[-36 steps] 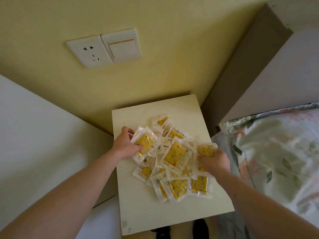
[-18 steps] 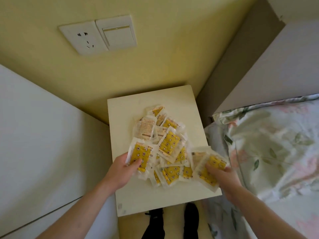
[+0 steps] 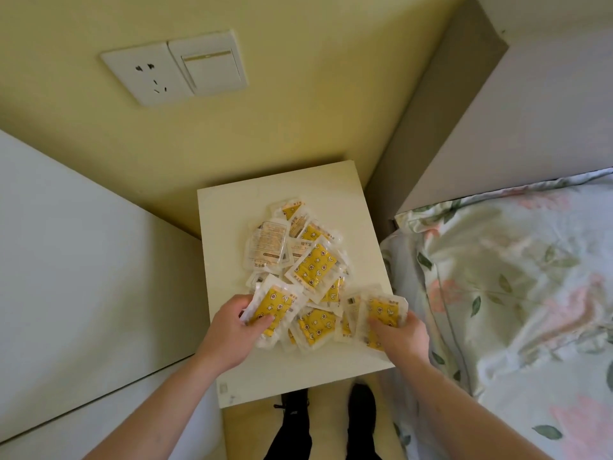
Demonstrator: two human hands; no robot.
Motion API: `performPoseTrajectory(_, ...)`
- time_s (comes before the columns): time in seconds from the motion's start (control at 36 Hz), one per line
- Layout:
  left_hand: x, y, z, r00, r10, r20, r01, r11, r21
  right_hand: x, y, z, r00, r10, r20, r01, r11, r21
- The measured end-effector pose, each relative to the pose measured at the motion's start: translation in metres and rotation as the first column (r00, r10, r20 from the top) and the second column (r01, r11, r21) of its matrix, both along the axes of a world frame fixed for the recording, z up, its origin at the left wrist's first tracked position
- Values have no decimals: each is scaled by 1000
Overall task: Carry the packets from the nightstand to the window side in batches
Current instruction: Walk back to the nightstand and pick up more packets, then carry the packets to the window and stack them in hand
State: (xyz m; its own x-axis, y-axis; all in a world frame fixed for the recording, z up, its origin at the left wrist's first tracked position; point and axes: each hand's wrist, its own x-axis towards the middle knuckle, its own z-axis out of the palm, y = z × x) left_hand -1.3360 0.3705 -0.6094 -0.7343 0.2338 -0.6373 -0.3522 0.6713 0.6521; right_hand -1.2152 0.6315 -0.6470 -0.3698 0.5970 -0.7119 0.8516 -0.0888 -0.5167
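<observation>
Yellow packets (image 3: pixel 300 260) on nightstand (image 3: pixel 225 227) | both hands' fingers (image 3: pixel 262 322) pinching some

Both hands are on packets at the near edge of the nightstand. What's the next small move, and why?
Probably lift both handfuls clear. The left hand grips a yellow packet and the right hand grips a small bunch of packets, while the pile lies loose on the nightstand.
</observation>
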Motion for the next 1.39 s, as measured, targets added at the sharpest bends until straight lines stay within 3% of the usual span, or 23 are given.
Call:
performPoseTrajectory(0.19, 18, 4, 16, 998, -44, -38, 43, 999, -18, 21, 6, 39, 994, -76, -75, 71, 995, -64)
performPoseTrajectory(0.42, 62, 19, 83, 992, -24, -124, 16, 998, -61, 44, 10, 134, 983, -78, -167, 58, 991, -120)
performPoseTrajectory(0.72, 136, 23, 198, 968, -47, -247, 40, 999, -34, 126, 3, 256, 953, 38, -300, -42, 999, -7)
performPoseTrajectory(1.08, 152, 44, 229, 883, -322, -341, 352, 936, 27, 241, -28, 307, 912, -165, -375, 207, 975, 75)
performPoseTrajectory(1.25, 204, 54, 254, 857, -369, -361, 424, 901, 86, 310, -56, 329, 867, -274, -416, 351, 929, 119)
performPoseTrajectory(1.39, 268, 59, 273, 758, -521, -392, 587, 807, 63, 390, -70, 347, 836, -346, -426, 444, 883, 154)
